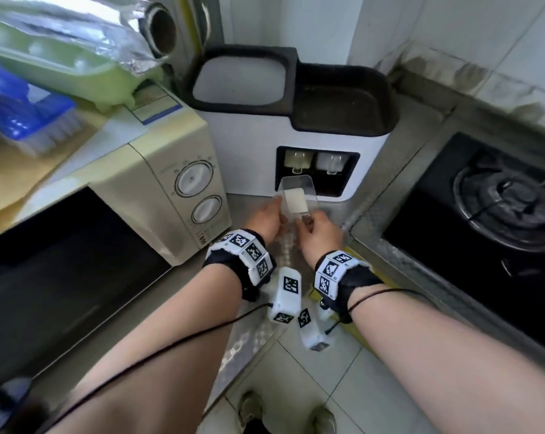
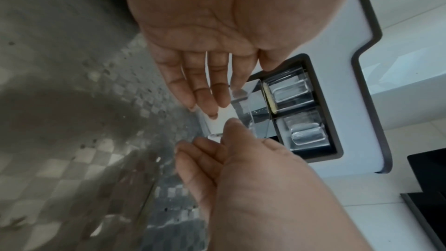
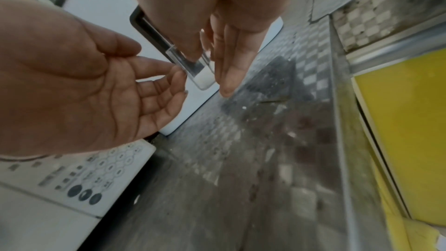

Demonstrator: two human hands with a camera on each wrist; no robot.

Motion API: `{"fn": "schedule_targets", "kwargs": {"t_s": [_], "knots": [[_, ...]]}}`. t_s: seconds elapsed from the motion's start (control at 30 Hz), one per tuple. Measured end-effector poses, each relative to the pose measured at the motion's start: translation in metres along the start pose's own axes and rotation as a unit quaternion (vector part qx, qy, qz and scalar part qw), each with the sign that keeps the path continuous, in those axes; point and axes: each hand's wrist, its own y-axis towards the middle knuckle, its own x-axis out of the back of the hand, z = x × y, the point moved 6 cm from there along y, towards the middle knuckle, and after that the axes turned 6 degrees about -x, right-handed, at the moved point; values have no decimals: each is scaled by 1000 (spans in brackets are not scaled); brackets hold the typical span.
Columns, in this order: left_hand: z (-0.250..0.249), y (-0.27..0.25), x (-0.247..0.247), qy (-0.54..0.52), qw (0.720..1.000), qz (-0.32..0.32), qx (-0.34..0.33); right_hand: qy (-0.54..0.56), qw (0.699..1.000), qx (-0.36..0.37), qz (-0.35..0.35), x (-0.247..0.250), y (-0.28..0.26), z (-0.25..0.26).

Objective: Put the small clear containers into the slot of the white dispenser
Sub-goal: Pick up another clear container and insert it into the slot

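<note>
Clear container point(image 1: 297, 197) between both hands' fingertips

Microwave point(image 1: 108, 214) — door cut off at the left edge. Clear container point(image 1: 297, 195) — near end hidden behind both hands; base contact indeterminate.

A small clear container point(image 1: 297, 198) is held tilted at the slot point(image 1: 316, 170) of the white dispenser point(image 1: 249, 145), set at the worktop's back edge.
</note>
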Motion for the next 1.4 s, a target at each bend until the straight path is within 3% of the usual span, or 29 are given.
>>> {"fn": "schedule_targets", "kwargs": {"t_s": [0.7,1.13,1.23,1.4], "knots": [[-5,30,10,-6,999,53,-4,38,998,-7,-49,-12,16,9],[-7,22,25,-27,999,33,-11,72,996,-50,3,-25,55,35],[-16,17,26,-30,998,33,-36,88,995,-46,30,-21,47,29],[-63,-9,18,-44,993,31,-110,102,994,-25,-26,18,36,29]]}}
